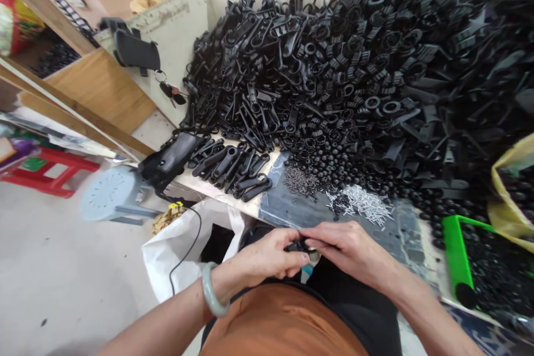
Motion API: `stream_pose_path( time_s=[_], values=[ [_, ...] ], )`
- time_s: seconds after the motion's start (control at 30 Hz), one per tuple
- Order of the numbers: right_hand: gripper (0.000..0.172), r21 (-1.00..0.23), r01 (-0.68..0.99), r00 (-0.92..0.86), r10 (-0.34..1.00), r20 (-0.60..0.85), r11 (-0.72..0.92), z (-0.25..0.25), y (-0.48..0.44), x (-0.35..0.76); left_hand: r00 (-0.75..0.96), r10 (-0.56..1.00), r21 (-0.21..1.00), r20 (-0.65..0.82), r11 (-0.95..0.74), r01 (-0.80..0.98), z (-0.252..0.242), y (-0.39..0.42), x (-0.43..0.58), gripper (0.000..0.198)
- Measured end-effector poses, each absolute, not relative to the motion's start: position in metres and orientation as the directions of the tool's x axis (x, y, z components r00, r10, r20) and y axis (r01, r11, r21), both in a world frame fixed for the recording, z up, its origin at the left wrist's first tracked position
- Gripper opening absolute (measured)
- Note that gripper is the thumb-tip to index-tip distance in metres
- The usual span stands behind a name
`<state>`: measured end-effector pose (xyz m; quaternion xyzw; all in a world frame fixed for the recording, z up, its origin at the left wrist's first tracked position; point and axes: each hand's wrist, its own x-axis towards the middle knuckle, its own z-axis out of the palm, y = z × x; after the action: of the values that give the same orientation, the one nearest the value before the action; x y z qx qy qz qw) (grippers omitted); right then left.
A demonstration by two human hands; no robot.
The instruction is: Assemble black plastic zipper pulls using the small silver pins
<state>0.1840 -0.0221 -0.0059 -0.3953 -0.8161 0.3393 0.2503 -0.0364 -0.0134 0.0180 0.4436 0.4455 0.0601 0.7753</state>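
Note:
Close to my body, at the front edge of the bench, my two hands meet around a small black plastic part (297,246). My left hand (273,253), below a pale green bangle (212,292), grips it between thumb and fingers. From the other side my right hand (346,242) presses its closed fingers onto the same part, which they mostly cover. Just beyond my hands lie a heap of silver pins (367,204), a pile of tiny dark bits (300,181) and many small round black pieces (334,164). Black lever-like pieces (227,164) lie in a group to the left.
A huge mound of black plastic parts (317,61) fills the bench's back. At right stand a green tray (453,250) and a yellow sack (500,200). A white bag (162,264), a grey-blue stool (110,192) and a red stool (62,178) are at left. Keys (173,93) hang by the panel.

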Motion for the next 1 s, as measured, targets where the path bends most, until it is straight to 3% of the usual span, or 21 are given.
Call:
stream_pose_path(
  time_s=[0.47,0.8,1.0],
  values=[
    [0.031,-0.675,0.513,-0.504,0.822,0.263,0.531,-0.022,-0.031,0.178,0.543,0.482,0.681,-0.687,0.687,0.252,0.019,-0.012,-0.033,0.029],
    [0.028,-0.673,0.549,-0.401,0.863,0.308,0.496,-0.025,-0.033,0.172,0.467,0.558,0.702,-0.686,0.675,0.227,0.011,-0.015,-0.029,0.045],
    [0.028,-0.688,0.527,-0.38,0.863,0.333,0.498,-0.021,-0.03,0.168,0.483,0.587,0.738,-0.649,0.64,0.214,0.013,-0.017,-0.028,0.035]
  ],
)
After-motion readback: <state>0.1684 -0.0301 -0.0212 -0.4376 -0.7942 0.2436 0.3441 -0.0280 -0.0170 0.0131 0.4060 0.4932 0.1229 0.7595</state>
